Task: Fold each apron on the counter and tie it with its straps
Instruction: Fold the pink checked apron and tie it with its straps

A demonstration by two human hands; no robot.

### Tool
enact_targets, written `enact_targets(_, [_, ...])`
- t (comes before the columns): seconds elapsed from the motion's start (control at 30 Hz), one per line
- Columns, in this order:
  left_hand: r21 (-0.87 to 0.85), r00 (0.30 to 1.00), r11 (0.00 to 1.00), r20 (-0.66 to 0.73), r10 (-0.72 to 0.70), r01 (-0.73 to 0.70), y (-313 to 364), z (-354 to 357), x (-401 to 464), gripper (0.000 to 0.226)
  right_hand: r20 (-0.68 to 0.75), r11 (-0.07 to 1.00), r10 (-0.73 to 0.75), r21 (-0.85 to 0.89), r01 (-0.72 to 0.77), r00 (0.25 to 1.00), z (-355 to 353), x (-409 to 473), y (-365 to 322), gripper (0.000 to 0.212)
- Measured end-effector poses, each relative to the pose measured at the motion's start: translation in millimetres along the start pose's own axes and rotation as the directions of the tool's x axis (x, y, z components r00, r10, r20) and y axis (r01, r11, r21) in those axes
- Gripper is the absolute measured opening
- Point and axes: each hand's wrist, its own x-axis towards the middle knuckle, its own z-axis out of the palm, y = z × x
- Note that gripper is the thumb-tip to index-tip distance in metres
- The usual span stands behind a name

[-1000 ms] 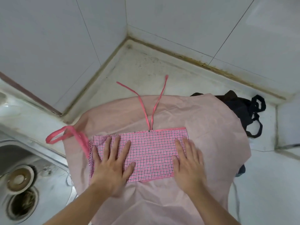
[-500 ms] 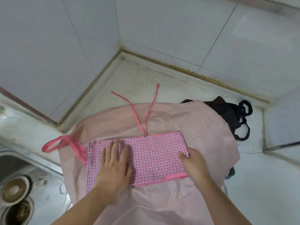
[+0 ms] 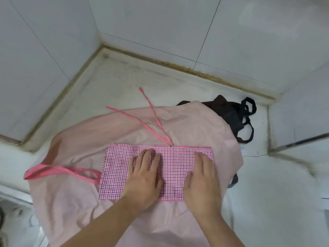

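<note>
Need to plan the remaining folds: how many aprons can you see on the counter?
3. Checked apron folded under both hands; pale pink apron spread beneath it; dark apron bunched behind, partly covered. More may be hidden underneath.

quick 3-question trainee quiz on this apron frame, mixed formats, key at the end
1. True or false: both hands lie flat on the checked apron.
2. Where do the two thin pink straps lie?
A. tied round the checked apron
B. loose, running away from its far edge over the pale pink cloth
C. gripped in the right hand
3. Fill in: the dark apron lies partly under the pale pink cloth, on the person's ____ side.

Key
1. True: the left hand and right hand press it with straight fingers.
2. B
3. right
</note>
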Motion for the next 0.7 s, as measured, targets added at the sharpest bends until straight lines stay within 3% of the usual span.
enact_targets(0.1, [0.014,1.000,1.000,0.008,0.021,-0.021,-3,11,1,0.064,0.174,0.965,-0.260,-0.001,0.264,0.950,25,-6,-24,0.063])
enact_targets(0.2, [0.123,1.000,0.992,-0.006,-0.012,0.013,-45,16,-12,0.065,0.258,0.940,-0.295,-0.093,0.328,0.920,38,-13,15,0.062])
enact_targets(0.4, [0.156,0.996,0.984,0.006,-0.089,0.087,-88,1,-28,0.071,0.222,0.983,-0.104,-0.124,0.134,0.969,24,-5,72,0.068])
enact_targets(0.5, [0.129,0.992,0.984,-0.041,-0.122,0.126,-71,-2,-24,0.070,0.185,0.996,0.090,-0.040,-0.084,0.979,12,2,69,0.080])
enact_targets(0.6, [0.057,0.991,0.998,-0.136,0.009,-0.002,-44,-13,-19,0.069,0.100,0.957,0.242,0.138,-0.254,0.965,3,8,67,0.061])
enact_targets(0.7, [-0.217,0.986,0.962,-0.063,0.155,-0.165,-12,-16,-12,0.079,0.224,0.881,0.373,0.217,-0.420,0.900,-6,19,66,0.038])
